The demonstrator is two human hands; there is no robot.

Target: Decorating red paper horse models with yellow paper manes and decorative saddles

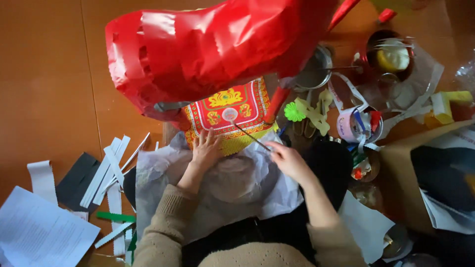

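here the patterned red-and-yellow paper panel (228,116) is pinned flat by the left hand (205,150), fingers spread and pressed on its lower edge at 6 o'clock, gripping nothing, apparently so it cannot slide. a thin stick (247,132) is pinched in the right hand (288,160), its round tip laid on the panel's centre. the large red paper form (213,44) is seen at 12 o'clock, white paper strips (106,173) at 9 o'clock.

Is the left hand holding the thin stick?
No, the left hand rests flat on the patterned red paper; the right hand holds the thin stick.
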